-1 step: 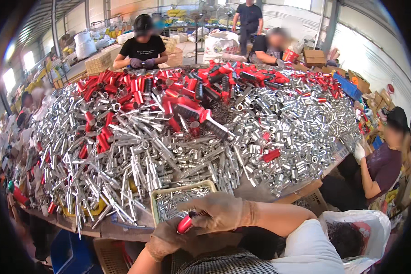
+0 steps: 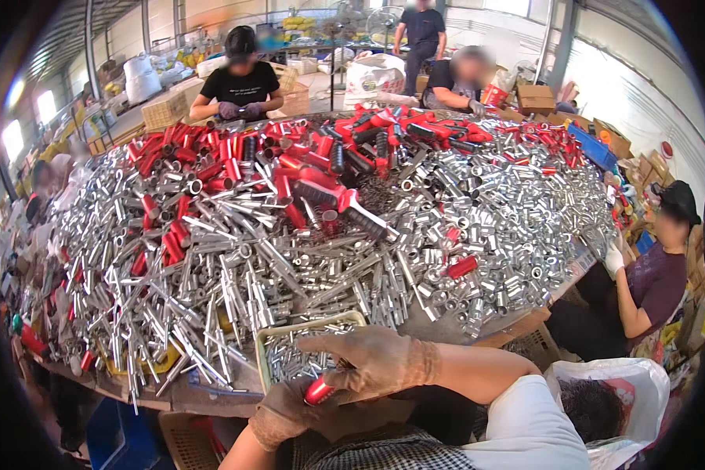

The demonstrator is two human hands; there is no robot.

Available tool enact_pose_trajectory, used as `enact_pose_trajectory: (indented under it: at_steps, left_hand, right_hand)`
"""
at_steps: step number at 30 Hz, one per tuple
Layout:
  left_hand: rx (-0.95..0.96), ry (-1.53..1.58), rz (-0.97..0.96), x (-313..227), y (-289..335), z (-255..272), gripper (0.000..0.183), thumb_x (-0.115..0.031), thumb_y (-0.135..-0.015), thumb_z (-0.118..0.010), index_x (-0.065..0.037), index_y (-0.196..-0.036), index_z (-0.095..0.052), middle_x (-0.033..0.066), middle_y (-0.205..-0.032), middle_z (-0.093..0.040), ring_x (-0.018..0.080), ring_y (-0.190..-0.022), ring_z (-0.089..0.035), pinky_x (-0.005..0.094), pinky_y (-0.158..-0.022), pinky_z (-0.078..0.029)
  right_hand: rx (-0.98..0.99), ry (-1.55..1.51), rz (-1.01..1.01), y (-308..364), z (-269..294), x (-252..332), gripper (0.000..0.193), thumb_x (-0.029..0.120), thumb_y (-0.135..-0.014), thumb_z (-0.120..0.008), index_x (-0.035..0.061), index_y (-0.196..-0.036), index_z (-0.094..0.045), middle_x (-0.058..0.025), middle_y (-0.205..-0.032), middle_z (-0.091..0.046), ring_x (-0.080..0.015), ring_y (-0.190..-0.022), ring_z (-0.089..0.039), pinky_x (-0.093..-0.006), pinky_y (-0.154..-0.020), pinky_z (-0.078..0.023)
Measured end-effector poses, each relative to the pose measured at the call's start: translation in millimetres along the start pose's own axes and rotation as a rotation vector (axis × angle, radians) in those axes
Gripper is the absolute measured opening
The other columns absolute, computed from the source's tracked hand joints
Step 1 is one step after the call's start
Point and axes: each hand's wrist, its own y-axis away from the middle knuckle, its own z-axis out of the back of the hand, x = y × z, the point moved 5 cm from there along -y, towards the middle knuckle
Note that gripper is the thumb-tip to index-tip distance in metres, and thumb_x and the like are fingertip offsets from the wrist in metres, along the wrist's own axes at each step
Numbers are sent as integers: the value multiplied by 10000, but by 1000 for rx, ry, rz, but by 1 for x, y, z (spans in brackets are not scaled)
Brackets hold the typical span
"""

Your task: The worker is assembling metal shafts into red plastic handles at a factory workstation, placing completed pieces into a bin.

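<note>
Both my hands, in worn brownish gloves, meet at the front edge of the table around a short, shiny red cylindrical piece [image 2: 318,391]. My left hand [image 2: 288,411] is wrapped round its lower part. From above, my right hand [image 2: 380,362] closes thumb and fingers on its upper end, with one finger stretched out to the left. Most of the red piece is hidden by the gloves. Just beyond the hands stands a shallow pale tray [image 2: 265,368] of small silver metal pins [image 2: 296,351].
A big heap of silver sockets and rods [image 2: 274,258] covers the table, with red tubes [image 2: 227,168] and red-and-black handles [image 2: 341,207] on top. Co-workers sit at the far side and right. A white sack [image 2: 650,392] stands at my right, a blue crate [image 2: 117,439] below left.
The view has shifted slightly. A dark end of the red piece that showed by my right fingertips is now covered, and my right fingers sit a little differently on it.
</note>
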Motion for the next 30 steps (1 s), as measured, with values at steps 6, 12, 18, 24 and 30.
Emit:
enact_pose_trajectory:
  at_steps: [6, 12, 18, 24, 30]
  left_hand:
    - [106, 278, 128, -9, -4, 5, 311, -123, -812, -763, -1, -1073, -645, -10, -906, -660, 73, -804, -594, 246, -715, -502]
    - [-4, 193, 184, -12, -6, 10, 246, -116, -801, -781, -24, -972, -630, -53, -838, -576, 65, -738, -504, 236, -662, -451]
    - [-26, 160, 100, -11, 1, 10, 383, -112, -808, -781, 0, -1142, -632, 2, -967, -657, 80, -865, -580, 250, -777, -498]
    - [-27, 182, 156, -5, 0, 10, 370, -100, -806, -782, -2, -1132, -636, -2, -980, -658, 78, -867, -585, 255, -763, -503]
    - [-41, 67, 64, -11, -3, 7, 340, -164, -811, -781, -1, -1071, -636, -21, -888, -615, 79, -805, -543, 261, -722, -494]
  right_hand:
    - [140, -106, 170, -4, 14, 6, 643, 287, -839, -704, 78, -1382, -433, -234, -1117, -627, -361, -1010, -631, -435, -845, -509]
    - [-494, 502, 233, -49, 72, -63, 798, 306, -813, -731, 47, -1449, -323, -217, -1255, -565, -361, -1125, -570, -422, -956, -465]
    - [-545, 746, -520, -83, 113, -177, 817, 353, -786, -707, 73, -1449, -318, -230, -1167, -597, -369, -1052, -597, -452, -906, -466]
    - [-700, -254, -358, -55, 94, -122, 417, 171, -868, -603, 24, -1253, -536, -135, -976, -634, -232, -845, -632, -363, -772, -534]
    - [-736, -1146, 119, 46, 56, -77, 462, 255, -785, -726, 22, -1152, -571, -54, -929, -616, -221, -840, -625, -395, -783, -529]
